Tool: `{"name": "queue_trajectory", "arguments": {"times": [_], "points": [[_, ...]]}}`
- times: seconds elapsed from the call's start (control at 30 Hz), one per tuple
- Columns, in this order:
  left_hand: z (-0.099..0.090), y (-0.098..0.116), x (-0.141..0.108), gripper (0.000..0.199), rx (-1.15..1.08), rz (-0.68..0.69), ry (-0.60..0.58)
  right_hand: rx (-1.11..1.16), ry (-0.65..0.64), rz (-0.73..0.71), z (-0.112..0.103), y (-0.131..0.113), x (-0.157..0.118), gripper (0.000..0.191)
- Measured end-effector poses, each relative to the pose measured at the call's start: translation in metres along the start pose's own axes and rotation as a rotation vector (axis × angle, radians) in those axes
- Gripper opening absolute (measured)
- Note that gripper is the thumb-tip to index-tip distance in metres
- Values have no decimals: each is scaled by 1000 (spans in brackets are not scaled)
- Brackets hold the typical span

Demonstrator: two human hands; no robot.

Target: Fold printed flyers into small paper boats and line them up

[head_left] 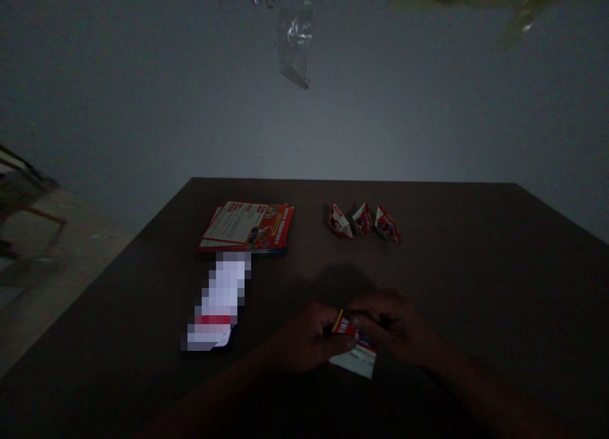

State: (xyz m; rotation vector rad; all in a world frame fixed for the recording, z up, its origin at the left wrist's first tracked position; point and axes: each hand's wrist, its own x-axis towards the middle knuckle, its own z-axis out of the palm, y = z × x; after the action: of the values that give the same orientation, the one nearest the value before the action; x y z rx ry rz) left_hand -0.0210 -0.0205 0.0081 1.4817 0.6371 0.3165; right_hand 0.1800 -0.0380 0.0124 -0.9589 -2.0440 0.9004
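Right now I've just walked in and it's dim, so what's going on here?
A person's left hand and right hand hold a printed paper over the table. Farther back sit three folded paper pieces in a row, a stack of printed sheets to their left. A lit phone, partly pixelated, lies in front of the stack.

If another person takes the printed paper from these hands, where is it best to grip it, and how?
I'd grip the printed paper by its pale near end, with a pinch from the near side: it looks thin, and this end sticks out free, while the left hand and right hand hold its farther part.
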Motion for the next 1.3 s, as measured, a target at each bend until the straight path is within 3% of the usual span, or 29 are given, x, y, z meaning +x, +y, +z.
{"name": "queue_trajectory", "arguments": {"times": [0.4,0.6,0.73,0.9,1.1,1.3], "points": [[-1,-2,1,39,-80,-69,35,-13,10,-63,0,-3,1,21],[1,2,0,34,-103,-8,60,33,166,84,2,6,-2,22],[5,3,1,31,-120,17,246,146,259,218,0,7,-2,33],[9,1,3,34,-68,43,438,238,215,235,4,3,1,30],[10,2,3,26,-29,82,411,41,214,183,12,-2,2,27],[9,-1,2,26,16,48,408,-15,203,108,11,-5,3,23]]}}
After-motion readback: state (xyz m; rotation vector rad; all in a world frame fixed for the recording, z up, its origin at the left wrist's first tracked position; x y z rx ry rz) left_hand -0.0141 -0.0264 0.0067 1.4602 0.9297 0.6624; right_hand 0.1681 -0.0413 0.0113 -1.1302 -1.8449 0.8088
